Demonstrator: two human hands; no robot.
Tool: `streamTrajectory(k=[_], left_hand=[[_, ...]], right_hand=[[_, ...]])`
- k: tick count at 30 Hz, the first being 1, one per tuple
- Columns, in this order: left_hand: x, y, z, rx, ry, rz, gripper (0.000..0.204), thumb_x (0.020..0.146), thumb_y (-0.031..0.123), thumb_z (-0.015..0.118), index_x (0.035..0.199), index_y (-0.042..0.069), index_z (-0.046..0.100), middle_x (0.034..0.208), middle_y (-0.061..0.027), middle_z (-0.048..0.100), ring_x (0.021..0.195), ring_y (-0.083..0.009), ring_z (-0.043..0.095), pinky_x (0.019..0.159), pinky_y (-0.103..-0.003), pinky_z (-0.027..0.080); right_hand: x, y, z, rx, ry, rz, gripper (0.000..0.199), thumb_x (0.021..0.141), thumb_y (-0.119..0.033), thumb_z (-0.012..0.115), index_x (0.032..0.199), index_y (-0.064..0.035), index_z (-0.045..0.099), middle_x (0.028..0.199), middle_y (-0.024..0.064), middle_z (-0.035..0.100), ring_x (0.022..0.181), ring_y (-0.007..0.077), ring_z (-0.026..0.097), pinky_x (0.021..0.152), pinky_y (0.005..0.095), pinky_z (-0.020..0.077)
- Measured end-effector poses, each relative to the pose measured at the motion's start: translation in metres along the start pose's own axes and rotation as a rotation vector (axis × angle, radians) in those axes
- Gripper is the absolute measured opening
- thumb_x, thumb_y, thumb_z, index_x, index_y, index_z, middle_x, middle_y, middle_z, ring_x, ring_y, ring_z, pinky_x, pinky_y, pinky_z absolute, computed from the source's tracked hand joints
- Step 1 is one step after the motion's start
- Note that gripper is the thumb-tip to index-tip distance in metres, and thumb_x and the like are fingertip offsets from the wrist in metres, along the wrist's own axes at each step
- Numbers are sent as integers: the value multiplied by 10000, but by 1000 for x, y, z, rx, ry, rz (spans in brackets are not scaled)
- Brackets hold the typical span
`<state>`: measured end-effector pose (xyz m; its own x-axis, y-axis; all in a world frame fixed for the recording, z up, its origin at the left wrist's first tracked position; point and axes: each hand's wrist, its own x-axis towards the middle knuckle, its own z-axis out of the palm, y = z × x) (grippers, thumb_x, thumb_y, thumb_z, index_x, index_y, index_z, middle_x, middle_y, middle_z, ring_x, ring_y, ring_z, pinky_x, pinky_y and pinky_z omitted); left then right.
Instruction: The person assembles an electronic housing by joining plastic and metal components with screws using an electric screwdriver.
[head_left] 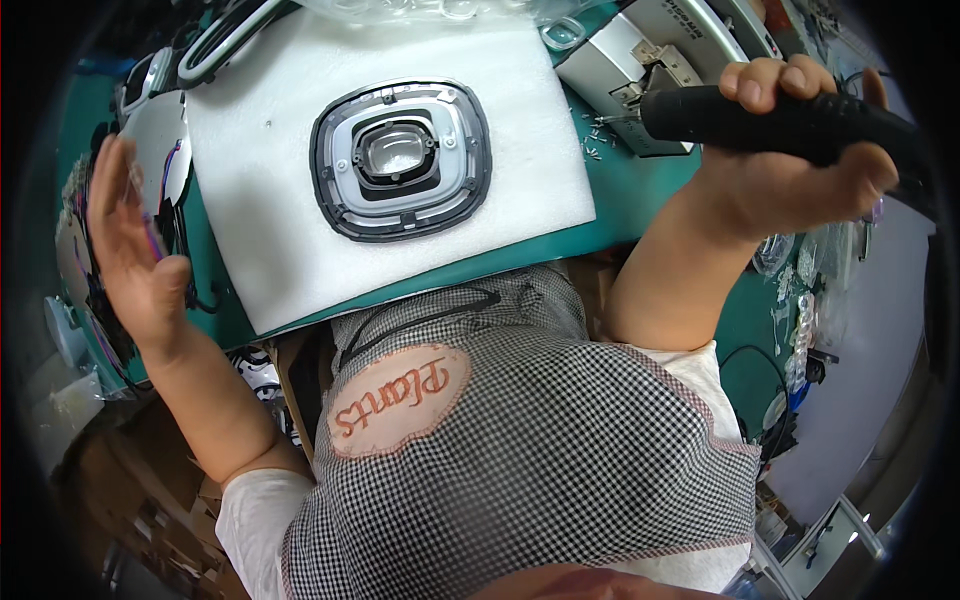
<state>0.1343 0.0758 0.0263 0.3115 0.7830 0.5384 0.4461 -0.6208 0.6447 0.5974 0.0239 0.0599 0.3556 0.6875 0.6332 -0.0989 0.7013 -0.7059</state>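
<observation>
**A:** Right hand is wrapped firm around a black tool handle, thumb over the top, fingers curled beneath. The handle lies crosswise at the upper right, its tip pointing left, above the teal table and just in front of a grey metal machine.

**B:** And the other hand?

**A:** Left hand is spread flat, fingers wide, holding nothing. It hovers at the far left over a cluster of dark parts and coloured wires; whether it touches them can't be told.

**B:** What sits between the two hands?

**A:** A white foam pad, roughly square, tilted slightly on the table. In its upper middle lies a rounded-square lamp housing, dark gasket around the rim, pale grey frame inside, clear lens in the centre. Neither hand touches it; both are well apart from it.

**B:** Any labels?

**A:** An oval pinkish patch with stitched lettering sits on the person's black-and-white checked apron, low in the middle.

**B:** Room to move?

**A:** The pad's near edge runs just above the apron, and bare foam surrounds the housing on every side. Small screws lie scattered on the table between pad and machine. Clear plastic bags crowd the table's right edge, and a white curved frame lies at the upper left.
</observation>
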Motion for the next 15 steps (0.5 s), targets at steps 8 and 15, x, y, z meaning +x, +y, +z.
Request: streamTrajectory(k=[8, 15], left_hand=[[20, 45, 49, 151, -376, 102, 824, 559, 394, 861, 1297, 93, 648, 1407, -182, 545, 1254, -366, 523, 1058, -444, 409], [27, 58, 80, 211, -491, 163, 826, 585, 419, 830, 1316, 87, 636, 1444, -165, 520, 1324, -362, 475, 1108, -454, 371]], right_hand=[[-1, 5, -7, 329, -238, 71, 777, 777, -816, 573, 1226, -183, 571, 957, 105, 608, 704, 212, 594, 663, 376, 496], [-3, 28, 30, 395, -359, 84, 786, 767, -828, 560, 1179, -158, 575, 984, 92, 597, 731, 204, 600, 687, 374, 497]])
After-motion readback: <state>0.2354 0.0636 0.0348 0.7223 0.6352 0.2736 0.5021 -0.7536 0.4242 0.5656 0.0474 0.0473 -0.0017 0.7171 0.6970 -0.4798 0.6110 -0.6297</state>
